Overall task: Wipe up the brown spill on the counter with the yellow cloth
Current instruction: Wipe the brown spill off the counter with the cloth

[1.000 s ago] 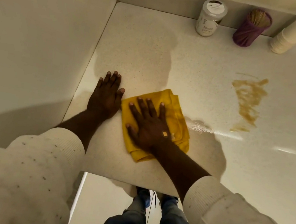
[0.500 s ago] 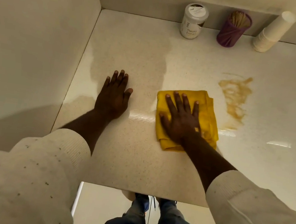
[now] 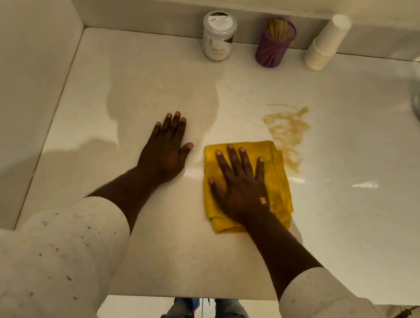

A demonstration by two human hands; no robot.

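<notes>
- Now at the approach step, judging from the layout: yellow cloth (image 3: pixel 280 178) pressed flat on the table (image 3: pixel 358 223), its far right corner just touching the near tail of the brown spill (image 3: pixel 286 128), most of the stain lying uncovered beyond it.
- Right hand (image 3: pixel 240 185) spread wide, palm down on the cloth, fingers (image 3: pixel 234 157) fanned toward the back edge; not gripping, only pinning the fabric by pressure.
- Left hand (image 3: pixel 165 149) equally flat and open, resting on the bare table just left of the cloth, apart from it; holding nothing, apparently bracing.
- Cloth folded into a rough square, sitting near the middle of the table, closer to the front edge than the back.
- Spill lying toward the middle right, between the cloth and the back edge, thin and streaky, with a faint arc at its far side.
- Next move, as a judgement: push the cloth away and slightly right across the whole stain, keeping even downward pressure, then probably draw back over it to catch the streaks.
- Worth watching: a thin wet smear could simply spread, so a turn to a clean face of the cloth may be needed.
- Along the back edge, well apart from the work: a white lidded jar (image 3: pixel 218 36), a purple holder of wooden sticks (image 3: pixel 275 44) and a stack of paper cups (image 3: pixel 324 43).
</notes>
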